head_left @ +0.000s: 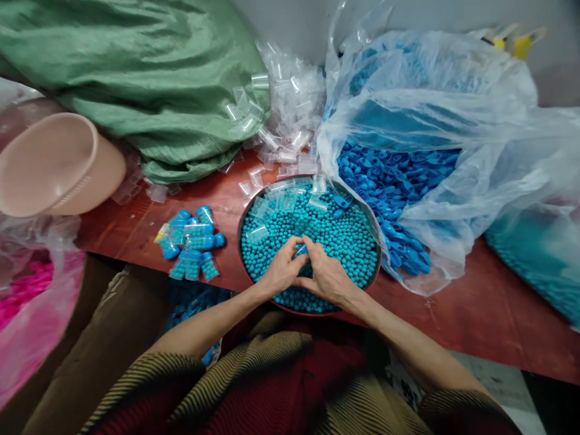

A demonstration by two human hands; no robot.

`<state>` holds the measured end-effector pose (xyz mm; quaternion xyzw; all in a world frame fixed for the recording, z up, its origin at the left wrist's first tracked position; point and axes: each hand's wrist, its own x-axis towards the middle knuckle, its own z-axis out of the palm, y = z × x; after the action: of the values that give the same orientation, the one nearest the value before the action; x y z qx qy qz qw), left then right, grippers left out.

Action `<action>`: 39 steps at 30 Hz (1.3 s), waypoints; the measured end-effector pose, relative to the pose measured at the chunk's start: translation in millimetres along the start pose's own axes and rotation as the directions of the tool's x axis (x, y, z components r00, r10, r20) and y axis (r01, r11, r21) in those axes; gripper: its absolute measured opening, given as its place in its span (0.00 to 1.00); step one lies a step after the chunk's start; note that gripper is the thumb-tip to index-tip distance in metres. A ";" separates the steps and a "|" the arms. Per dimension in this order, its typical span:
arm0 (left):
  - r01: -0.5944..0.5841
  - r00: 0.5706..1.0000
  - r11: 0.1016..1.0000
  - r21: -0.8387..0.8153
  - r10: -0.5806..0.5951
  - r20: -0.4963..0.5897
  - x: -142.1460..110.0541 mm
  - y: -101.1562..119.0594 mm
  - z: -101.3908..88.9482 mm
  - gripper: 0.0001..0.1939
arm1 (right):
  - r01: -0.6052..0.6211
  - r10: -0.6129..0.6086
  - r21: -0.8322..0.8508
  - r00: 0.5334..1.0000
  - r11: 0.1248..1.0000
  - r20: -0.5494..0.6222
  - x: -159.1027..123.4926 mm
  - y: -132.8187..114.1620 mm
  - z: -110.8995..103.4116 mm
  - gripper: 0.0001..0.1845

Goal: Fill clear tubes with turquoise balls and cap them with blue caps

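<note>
Over a round tray [377, 273] of teal beads [344, 241], my left hand [286, 266] and my right hand [327, 273] meet at the fingertips. Both hands are closed in a pinch around a small clear plastic tube [301, 249], mostly hidden by the fingers. More clear tubes [259, 234] lie on the beads, along with a couple of blue plastic caps [342, 202] near the tray's right back. Left of the tray, several bead-filled tubes with blue caps [193, 241] sit in a small pile on the red table [226, 187].
Clear tubes spill from a heap [294, 96] beside a green sack [181, 78]. A plastic bag [498, 121] of blue caps [399, 181] stands right of the tray; a bag of teal beads [530, 260] lies beyond. A pink basin [63, 163] and bagged pink pieces [27, 290] are at left.
</note>
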<state>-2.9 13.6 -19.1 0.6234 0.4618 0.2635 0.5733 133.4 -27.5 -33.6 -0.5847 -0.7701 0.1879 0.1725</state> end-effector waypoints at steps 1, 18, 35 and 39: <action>-0.012 1.000 0.999 0.052 0.012 -0.013 -2.8 -1.0 -9.5 0.12 | 0.010 -0.009 -0.016 0.999 1.000 0.036 1.8 0.5 -4.3 0.42; 0.219 0.759 0.624 0.750 0.375 -0.533 -16.8 -25.1 -109.4 0.18 | -0.293 0.238 -0.524 0.956 0.800 -0.172 73.1 82.3 -58.0 0.21; 0.031 0.996 0.541 0.840 0.053 -0.071 49.8 7.5 12.9 0.18 | 0.054 0.089 -0.321 0.905 0.946 0.416 12.9 66.5 -52.4 0.20; 0.079 0.995 0.513 0.855 0.016 -0.102 51.5 6.4 23.6 0.17 | 0.125 0.024 -0.255 0.860 0.959 0.510 8.9 71.7 -50.6 0.23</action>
<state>41.5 48.2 -28.2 0.8031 0.5698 0.0209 0.1729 215.6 3.2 -24.3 -0.5122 -0.8221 0.2199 -0.1159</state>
